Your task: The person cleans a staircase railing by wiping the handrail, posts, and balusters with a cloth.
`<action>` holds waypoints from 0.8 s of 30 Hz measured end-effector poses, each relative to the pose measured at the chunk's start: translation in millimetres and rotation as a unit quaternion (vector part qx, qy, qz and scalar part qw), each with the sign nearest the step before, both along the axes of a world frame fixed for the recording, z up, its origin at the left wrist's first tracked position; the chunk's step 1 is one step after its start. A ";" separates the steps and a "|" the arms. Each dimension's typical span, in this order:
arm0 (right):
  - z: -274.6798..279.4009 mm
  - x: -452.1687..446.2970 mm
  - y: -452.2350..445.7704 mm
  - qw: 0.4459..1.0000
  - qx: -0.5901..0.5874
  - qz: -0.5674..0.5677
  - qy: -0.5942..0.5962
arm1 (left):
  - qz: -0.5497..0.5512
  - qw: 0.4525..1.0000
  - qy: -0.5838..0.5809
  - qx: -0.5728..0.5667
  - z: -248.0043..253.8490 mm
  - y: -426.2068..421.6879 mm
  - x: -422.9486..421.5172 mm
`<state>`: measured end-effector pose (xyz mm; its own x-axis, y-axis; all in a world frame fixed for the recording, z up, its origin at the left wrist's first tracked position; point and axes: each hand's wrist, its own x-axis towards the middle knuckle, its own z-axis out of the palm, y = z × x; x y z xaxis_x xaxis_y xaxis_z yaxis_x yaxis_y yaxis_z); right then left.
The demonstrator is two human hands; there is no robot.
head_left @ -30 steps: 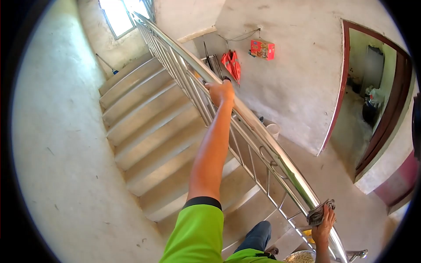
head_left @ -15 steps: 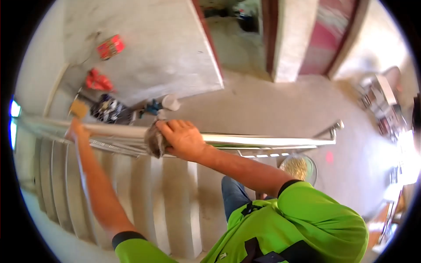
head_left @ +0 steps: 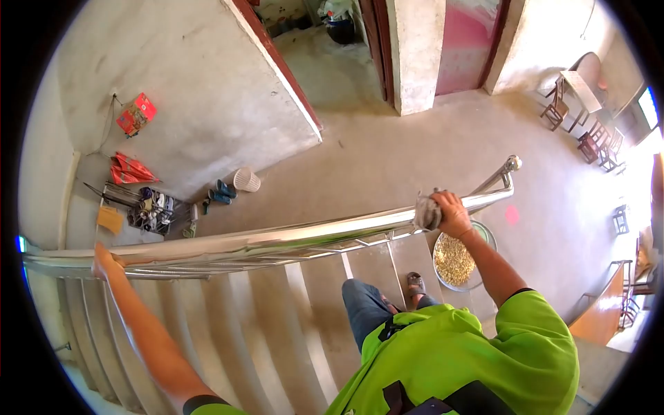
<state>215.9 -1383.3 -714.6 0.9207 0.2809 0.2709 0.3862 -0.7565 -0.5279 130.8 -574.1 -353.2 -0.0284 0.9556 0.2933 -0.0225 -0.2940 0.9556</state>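
Note:
A shiny metal handrail [head_left: 297, 237] crosses the view above the stairs. Near its left part, my left hand [head_left: 107, 263] is wrapped round the rail. My right hand [head_left: 453, 213] presses a crumpled grey cloth [head_left: 427, 211] against the rail, close to the rail's lower end with its round knob [head_left: 512, 163]. The cloth covers the rail beneath it, and my right fingers curl over the cloth's edge.
Steps [head_left: 266, 311] lie below the rail. A round tray of grain [head_left: 454, 261] stands on the floor by my feet. Beyond the rail are a shoe rack [head_left: 153, 209], a white basket [head_left: 246, 180], and a table [head_left: 581, 91] with chairs.
The view has turned toward the room. My right hand, with the cloth, moved up the rail toward my left hand, then back toward the knob end. My left hand still holds the rail.

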 end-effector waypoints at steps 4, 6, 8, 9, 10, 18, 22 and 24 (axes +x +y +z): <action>-21.2 2.2 0.3 0.999 0.002 -0.039 -0.026 | 0.034 0.999 0.013 -0.020 7.7 -18.8 2.8; -24.7 -2.8 13.4 0.995 -0.004 -0.081 -0.051 | 0.013 1.000 0.005 -0.017 7.7 -21.4 0.1; 0.9 -8.9 38.8 0.997 0.008 -0.058 -0.042 | -0.035 0.999 0.001 -0.018 5.4 -19.3 -3.5; 15.1 -12.4 56.3 0.999 0.020 -0.038 -0.029 | -0.036 0.999 0.000 -0.019 2.7 -14.7 -4.0; 25.0 -12.7 79.9 0.999 0.013 -0.009 -0.030 | -0.019 1.000 -0.003 -0.007 -0.6 -7.7 -2.5; 154.6 -28.5 250.7 0.974 0.089 0.192 -0.081 | -0.035 0.999 0.007 -0.017 2.6 2.2 -5.0; 131.8 -19.6 218.6 0.958 0.121 0.220 -0.138 | -0.017 0.997 0.067 -0.030 1.0 20.2 -4.3; 110.1 -16.3 177.4 0.974 0.094 0.192 -0.069 | 0.040 0.996 0.076 -0.012 3.8 16.9 3.9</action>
<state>199.7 -1205.9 -604.4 0.7089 0.5309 0.4643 0.6984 -0.4366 -0.5672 134.7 -557.2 -349.4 -0.0616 0.9591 0.2762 0.1446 -0.2653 0.9533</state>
